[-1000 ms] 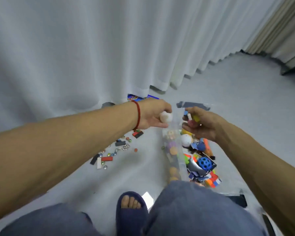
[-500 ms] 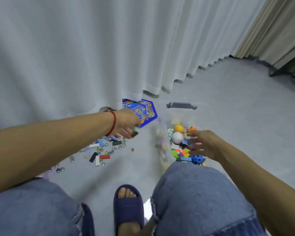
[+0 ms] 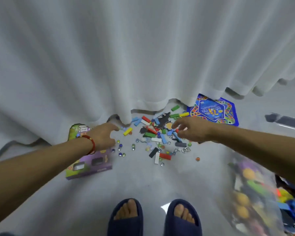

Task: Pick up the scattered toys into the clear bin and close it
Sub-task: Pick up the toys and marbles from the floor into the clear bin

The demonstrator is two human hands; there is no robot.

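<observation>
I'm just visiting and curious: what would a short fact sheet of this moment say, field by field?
Setting: grey floor beside a white curtain
Left hand: reaching into the toy pile, fingers relaxed, holding nothing visible
Right hand: over the pile, fingers spread, nothing clearly held
Scattered toys: coloured blocks and glass marbles between the hands
Flat items: purple box under the left wrist; blue game board by the curtain
Clear bin: lower right, part full, open
Progress: many toys remain on the floor

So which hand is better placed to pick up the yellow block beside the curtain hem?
Probably the left hand: its fingertips are right beside the yellow block. The right hand hovers over the block pile.
</observation>
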